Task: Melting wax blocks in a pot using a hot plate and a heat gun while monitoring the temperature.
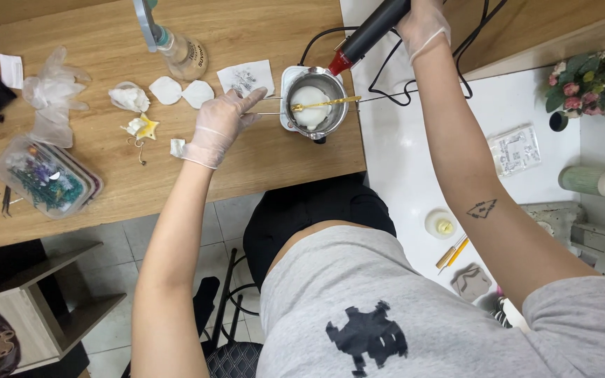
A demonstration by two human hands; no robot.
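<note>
Head view: gloved left hand (220,126) fingers pinch the pot handle (269,109) steady, while right hand (421,21) fingers, wrapped around the heat gun (372,31), aim it at white wax (311,106) in the steel pot (314,82).

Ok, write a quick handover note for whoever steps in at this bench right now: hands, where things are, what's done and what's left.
Left hand, gloved, steadies the handle of the small steel melting pot at the wooden table edge.
Right hand, gloved, holds the black and red heat gun, nozzle aimed into the pot.
Pot holds white wax, apparently not fully melted; a gold spoon lies across the rim.
White shell-shaped pieces and a yellow star piece sit left of the pot, already cast by the look of it.
Left: probably finishing the melt, then pouring.
</note>
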